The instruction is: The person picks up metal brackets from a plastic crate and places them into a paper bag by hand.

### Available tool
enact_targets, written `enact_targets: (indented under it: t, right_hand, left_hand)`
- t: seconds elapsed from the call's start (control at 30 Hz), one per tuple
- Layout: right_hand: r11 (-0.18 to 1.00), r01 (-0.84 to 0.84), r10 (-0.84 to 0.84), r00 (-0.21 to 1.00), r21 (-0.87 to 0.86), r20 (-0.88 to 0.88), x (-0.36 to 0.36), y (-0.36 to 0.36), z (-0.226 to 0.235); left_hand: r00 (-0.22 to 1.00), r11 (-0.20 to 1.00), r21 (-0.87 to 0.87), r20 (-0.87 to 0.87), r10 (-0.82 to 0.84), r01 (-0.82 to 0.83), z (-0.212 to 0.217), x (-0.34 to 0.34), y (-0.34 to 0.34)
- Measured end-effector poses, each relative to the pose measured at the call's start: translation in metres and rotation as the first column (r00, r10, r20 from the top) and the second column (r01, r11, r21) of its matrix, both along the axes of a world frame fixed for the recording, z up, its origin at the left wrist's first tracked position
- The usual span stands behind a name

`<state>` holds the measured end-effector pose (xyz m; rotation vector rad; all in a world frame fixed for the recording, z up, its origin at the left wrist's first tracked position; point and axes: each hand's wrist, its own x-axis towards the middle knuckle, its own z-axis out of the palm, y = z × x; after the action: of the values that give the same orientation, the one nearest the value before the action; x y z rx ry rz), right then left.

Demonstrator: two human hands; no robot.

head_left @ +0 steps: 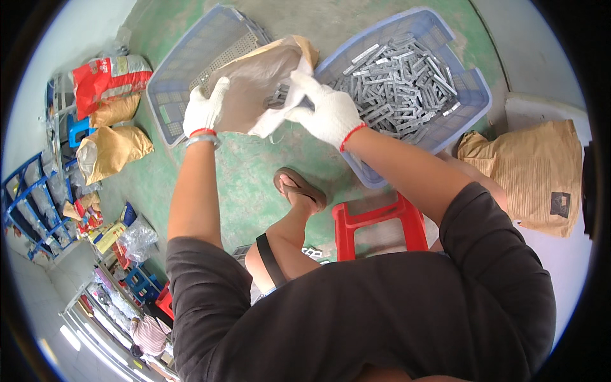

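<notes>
A brown paper bag with a pale lining point(245, 95) stands with its mouth facing me, and several grey metal pieces point(278, 97) show inside. My left hand point(205, 111), in a white knit glove with a red cuff, is at the bag's left side. Its fingers and thumb are apart, holding nothing that I can see. On the other side my gloved right hand point(330, 113) is closed on the bag's pale edge, which hangs below the fingers. Just right of that hand, a blue plastic basket point(472, 95) holds a heap of grey metal bars point(401, 86).
Another blue basket point(175, 70) sits behind the bag at the left. A red stool point(344, 232) stands by my legs. At the right leans a full brown paper bag point(541, 172). Sacks point(111, 83) and a blue rack point(38, 197) line the left wall; a person point(151, 334) is far off.
</notes>
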<state>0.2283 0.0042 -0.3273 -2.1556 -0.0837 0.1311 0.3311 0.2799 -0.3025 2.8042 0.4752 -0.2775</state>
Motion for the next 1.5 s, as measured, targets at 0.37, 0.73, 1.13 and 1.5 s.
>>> enact_targets:
  t: [0.37,0.73,1.13,1.5]
  right_hand:
    - [0.803,-0.329,0.206,0.935,-0.496,-0.288,-0.050,-0.132,-0.058]
    - [0.428,-0.512,0.086,0.843,-0.745,-0.530,0.068,-0.190,-0.184]
    - [0.359,-0.608,0.000,0.759,-0.708,-0.651,0.106,-0.191,-0.267]
    - [0.527,-0.576,-0.185,0.640,-0.625,-0.746,0.123,-0.185,-0.230]
  left_hand:
    - [0.822,0.880,-0.458,0.449,0.349,-0.123,0.052,-0.135,-0.075]
    - [0.988,0.766,-0.624,-0.089,0.125,-0.153,-0.076,-0.272,-0.158]
    - [0.871,0.687,-0.572,-0.454,0.188,-0.447,-0.101,-0.264,-0.158]
    - [0.812,0.517,-0.635,-0.520,0.264,-0.574,-0.100,-0.226,-0.167]
